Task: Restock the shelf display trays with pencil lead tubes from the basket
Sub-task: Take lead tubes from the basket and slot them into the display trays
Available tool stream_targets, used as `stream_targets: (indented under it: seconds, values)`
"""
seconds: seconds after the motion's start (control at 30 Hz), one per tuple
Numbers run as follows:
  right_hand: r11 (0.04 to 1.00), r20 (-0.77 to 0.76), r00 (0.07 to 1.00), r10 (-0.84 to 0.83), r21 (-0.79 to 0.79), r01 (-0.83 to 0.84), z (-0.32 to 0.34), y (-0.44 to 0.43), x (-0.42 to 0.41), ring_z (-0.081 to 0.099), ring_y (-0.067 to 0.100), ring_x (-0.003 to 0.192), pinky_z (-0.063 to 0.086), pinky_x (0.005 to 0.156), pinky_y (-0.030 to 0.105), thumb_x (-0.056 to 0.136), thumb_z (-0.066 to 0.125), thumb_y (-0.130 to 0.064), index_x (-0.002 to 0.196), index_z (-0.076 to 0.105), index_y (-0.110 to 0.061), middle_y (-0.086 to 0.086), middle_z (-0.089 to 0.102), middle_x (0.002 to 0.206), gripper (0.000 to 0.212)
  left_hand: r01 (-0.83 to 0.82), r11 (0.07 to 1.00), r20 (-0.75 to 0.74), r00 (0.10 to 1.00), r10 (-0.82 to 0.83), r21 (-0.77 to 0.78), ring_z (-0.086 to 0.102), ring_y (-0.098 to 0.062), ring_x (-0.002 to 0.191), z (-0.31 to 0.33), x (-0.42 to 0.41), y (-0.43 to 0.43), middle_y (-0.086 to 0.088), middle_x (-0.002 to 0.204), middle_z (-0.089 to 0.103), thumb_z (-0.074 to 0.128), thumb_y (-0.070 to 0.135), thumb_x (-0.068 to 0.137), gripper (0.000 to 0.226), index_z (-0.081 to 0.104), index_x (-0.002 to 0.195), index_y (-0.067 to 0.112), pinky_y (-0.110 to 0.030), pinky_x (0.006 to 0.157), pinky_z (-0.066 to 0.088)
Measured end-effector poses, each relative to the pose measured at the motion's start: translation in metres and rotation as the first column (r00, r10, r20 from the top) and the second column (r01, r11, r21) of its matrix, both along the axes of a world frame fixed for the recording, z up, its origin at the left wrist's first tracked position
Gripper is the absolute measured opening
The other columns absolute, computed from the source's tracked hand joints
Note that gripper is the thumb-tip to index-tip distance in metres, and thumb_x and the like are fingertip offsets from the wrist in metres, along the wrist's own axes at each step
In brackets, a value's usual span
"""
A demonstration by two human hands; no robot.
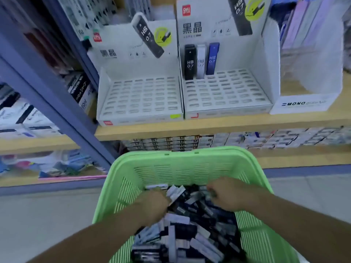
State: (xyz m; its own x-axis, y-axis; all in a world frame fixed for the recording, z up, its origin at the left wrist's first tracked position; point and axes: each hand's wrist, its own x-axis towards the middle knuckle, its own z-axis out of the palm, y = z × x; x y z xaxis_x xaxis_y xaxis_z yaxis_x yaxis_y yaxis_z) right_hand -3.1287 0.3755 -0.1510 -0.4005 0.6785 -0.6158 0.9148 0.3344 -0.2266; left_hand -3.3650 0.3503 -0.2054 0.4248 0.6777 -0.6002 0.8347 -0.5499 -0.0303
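Both left hand [152,205] & right hand [224,196] are curled among tubes [182,232], grip unclear; picking step. Next, trays [228,111] ahead must be filled.

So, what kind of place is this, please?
Most likely a stationery shop aisle. Two white display trays stand on a wooden shelf, one holding three HB 0.7 pencil lead tubes. A MONO display box stands beside them, and a green basket below holds loose tubes.

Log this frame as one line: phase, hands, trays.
phase: picking | left hand, right hand: in basket among tubes, grip unclear | left tray: empty | right tray: three upright tubes, back-left
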Motion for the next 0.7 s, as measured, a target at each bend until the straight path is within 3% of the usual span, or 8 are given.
stream_targets:
  seconds: [0.1,0.17,0.27,0.33,0.5,0.7]
  values:
    - [0.986,-0.002,0.986,-0.166,-0.018,0.166,-0.056,-0.011,-0.006,0.057,0.031,0.114,0.044,0.080,0.030,0.093,0.054,-0.021,0.133,0.049,-0.006,0.018,0.058,0.128,0.042,-0.185,0.983,0.005,0.983,0.185,0.000,0.036,-0.033,0.128,-0.032,-0.009,-0.009,-0.017,0.139,0.040,0.048,0.031,0.096,0.049,0.040,0.136,0.004,-0.043,0.105,0.034]
    - [0.955,-0.042,0.955,-0.295,-0.052,0.293,-0.090,-0.019,-0.007,0.042,0.034,0.133,0.042,0.099,0.034,0.091,0.061,-0.030,0.150,0.025,-0.005,0.021,0.039,0.148,0.074,-0.292,0.956,0.003,0.956,0.292,-0.007,0.026,-0.034,0.136,-0.049,-0.011,-0.013,-0.017,0.148,0.028,0.051,0.045,0.094,0.073,0.021,0.146,0.003,-0.042,0.110,0.025]
    - [0.918,0.010,0.920,-0.393,-0.063,0.393,-0.125,-0.025,-0.008,0.014,0.039,0.147,0.026,0.117,0.046,0.079,0.070,-0.058,0.155,-0.001,-0.010,0.020,0.008,0.161,0.114,-0.410,0.912,0.067,0.910,0.409,-0.003,0.023,-0.039,0.137,-0.063,-0.010,-0.014,-0.021,0.150,0.021,0.061,0.052,0.086,0.096,0.007,0.149,0.004,-0.044,0.112,0.025]
    - [0.922,0.020,0.922,-0.386,-0.014,0.387,-0.134,-0.027,-0.013,0.012,0.041,0.146,0.024,0.116,0.053,0.069,0.067,-0.074,0.155,0.000,-0.013,0.019,0.009,0.160,0.124,-0.484,0.875,0.084,0.871,0.485,-0.028,0.023,-0.040,0.136,-0.065,-0.011,-0.011,-0.022,0.149,0.021,0.066,0.054,0.081,0.102,0.006,0.150,0.007,-0.045,0.110,0.029]
    - [0.941,0.039,0.940,-0.338,0.002,0.338,-0.137,-0.022,-0.018,0.023,0.042,0.137,0.034,0.106,0.059,0.066,0.071,-0.071,0.152,0.013,-0.030,0.015,0.027,0.146,0.111,-0.459,0.888,0.065,0.886,0.460,-0.033,0.032,-0.032,0.128,-0.067,-0.010,-0.011,-0.013,0.136,0.036,0.063,0.065,0.076,0.081,0.040,0.133,0.013,-0.044,0.098,0.041]
    - [0.968,0.079,0.965,-0.249,0.060,0.245,-0.132,-0.031,-0.032,0.038,0.034,0.132,0.038,0.101,0.052,0.085,0.065,-0.048,0.140,0.040,-0.017,0.013,0.043,0.140,0.068,-0.363,0.927,0.143,0.917,0.373,-0.091,0.048,-0.026,0.112,-0.068,-0.001,-0.013,-0.007,0.118,0.054,0.065,0.057,0.079,0.062,0.050,0.124,0.017,-0.037,0.085,0.046]
